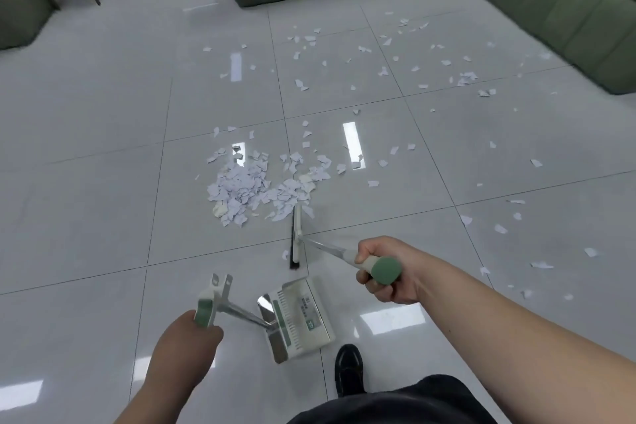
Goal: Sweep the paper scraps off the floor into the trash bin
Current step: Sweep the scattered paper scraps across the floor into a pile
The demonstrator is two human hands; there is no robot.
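Scattered paper scraps [241,186], green sofas [550,10] beyond

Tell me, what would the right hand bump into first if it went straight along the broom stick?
Likely the broom head, right ahead of the right hand; just beyond lies the near edge of the scrap pile. Depth is unclear.
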